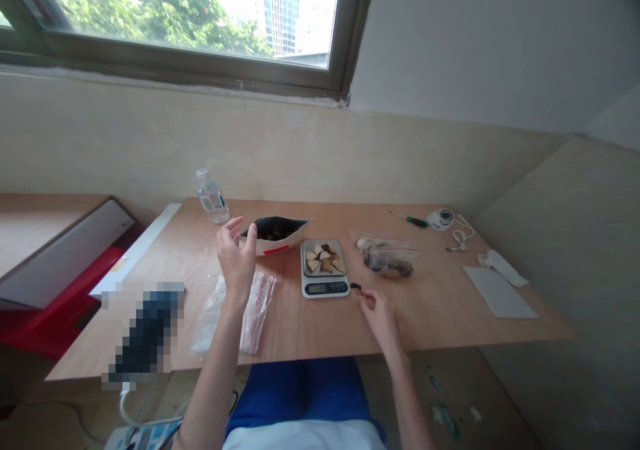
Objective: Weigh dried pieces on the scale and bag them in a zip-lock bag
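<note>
My left hand is raised at the left end of an opened pouch, its thumb and fingers spread apart around the pouch's corner. Whether it touches the pouch I cannot tell. The pouch has a dark inside and a red stripe, with brownish contents. Just right of the kitchen scale, my right hand pinches a small dark dried piece between thumb and fingertips. Several pale slices with brown edges, like dried mushroom, lie on the scale's tray, along with a dark bit.
Two filled zip bags lie right of the scale. Flat clear bags lie under my left forearm. A water bottle stands behind. Farther right are a screwdriver, a white camera and a white sheet.
</note>
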Available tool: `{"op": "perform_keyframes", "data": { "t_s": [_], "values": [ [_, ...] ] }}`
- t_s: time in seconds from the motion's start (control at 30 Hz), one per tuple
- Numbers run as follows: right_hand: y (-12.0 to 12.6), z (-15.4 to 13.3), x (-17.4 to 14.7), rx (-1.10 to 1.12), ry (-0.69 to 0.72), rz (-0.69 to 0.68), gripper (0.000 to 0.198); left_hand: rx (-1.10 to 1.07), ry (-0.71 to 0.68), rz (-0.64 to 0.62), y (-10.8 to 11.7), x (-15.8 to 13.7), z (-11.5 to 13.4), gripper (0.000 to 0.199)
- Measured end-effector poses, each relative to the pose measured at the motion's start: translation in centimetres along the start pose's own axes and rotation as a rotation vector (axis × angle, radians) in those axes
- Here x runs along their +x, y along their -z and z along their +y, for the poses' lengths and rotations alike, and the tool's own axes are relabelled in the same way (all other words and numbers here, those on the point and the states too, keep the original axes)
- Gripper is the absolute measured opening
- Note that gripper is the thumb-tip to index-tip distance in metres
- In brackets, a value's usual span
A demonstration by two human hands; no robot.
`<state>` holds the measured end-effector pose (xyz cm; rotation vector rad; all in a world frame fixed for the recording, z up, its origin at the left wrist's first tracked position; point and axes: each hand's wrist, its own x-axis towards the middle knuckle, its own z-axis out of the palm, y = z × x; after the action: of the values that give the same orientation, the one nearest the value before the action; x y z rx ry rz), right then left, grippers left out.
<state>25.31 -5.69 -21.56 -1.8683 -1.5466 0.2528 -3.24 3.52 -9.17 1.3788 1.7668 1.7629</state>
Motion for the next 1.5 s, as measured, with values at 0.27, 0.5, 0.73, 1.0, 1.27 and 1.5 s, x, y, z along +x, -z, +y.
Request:
{"op": "perform_keyframes", "data": {
  "t_s": [0.27,0.5,0.73,1.0,1.27,1.5],
  "values": [
    [-2.5,0.6,2.5,-0.071,0.085,0.117,0.032,-0.109,0.032,0.038,0.1,-2.5,0.0,0.040],
    [-5.2,-2.5,5.6,-0.135,0.187,0.071,0.021,0.087,0.010,-0.077,1.6,-6.9,-3.3,0.031],
    [-4.4,-2.1,5.5,-0.069,0.161,0.086,0.025,0.202,0.060,-0.215,3.8,-10.1,-7.6,0.025],
    [-1.7,1.5,3.9,-0.043,0.031,0.199,0.034,0.282,0.027,-0.331,5.0,-10.9,-9.1,0.024],
    [-3.6,2.6,1.7,-0.043,0.204,0.091,0.035,0.361,-0.057,-0.489,5.6,-11.0,-10.3,0.023],
    [-3.4,3.0,2.2,0.085,0.190,0.001,0.028,0.277,-0.005,-0.604,6.1,-11.0,-10.8,0.029]
  ]
}}
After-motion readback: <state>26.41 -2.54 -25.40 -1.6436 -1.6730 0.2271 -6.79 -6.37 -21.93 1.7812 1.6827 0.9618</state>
